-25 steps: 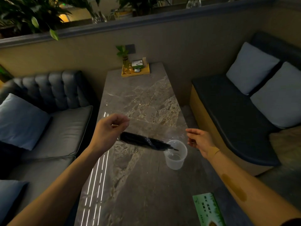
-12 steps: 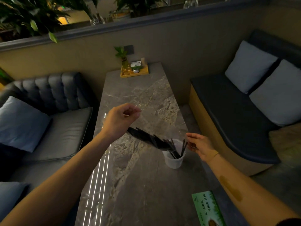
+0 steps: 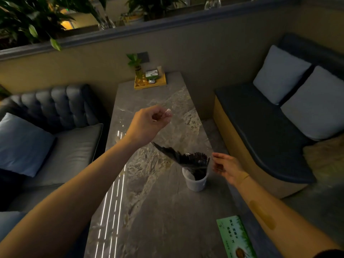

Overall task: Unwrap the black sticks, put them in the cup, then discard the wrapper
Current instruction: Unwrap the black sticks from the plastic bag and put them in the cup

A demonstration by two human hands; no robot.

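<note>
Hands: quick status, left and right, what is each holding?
Left hand: closed, pinching the top of the clear wrapper.
Right hand: fingers on the wrapper's lower edge beside the cup; grip unclear.

One cup (image 3: 195, 180), three cushions (image 3: 22, 144), perhaps dozens of sticks (image 3: 193, 159)

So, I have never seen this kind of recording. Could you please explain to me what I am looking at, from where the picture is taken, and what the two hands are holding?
There is no machine here. A person wears a camera on the head, looking forward and down, so you see their own two bare arms.

The left hand is raised and pinches the top of a clear plastic wrapper. The right hand holds the wrapper's lower edge beside a white cup. A bundle of black sticks is tilted, its lower ends inside the cup.

All this happens over a marble table. On it also lie a green printed card at the near edge and a yellow tray with a small plant at the far end. Sofas stand on both sides.
</note>
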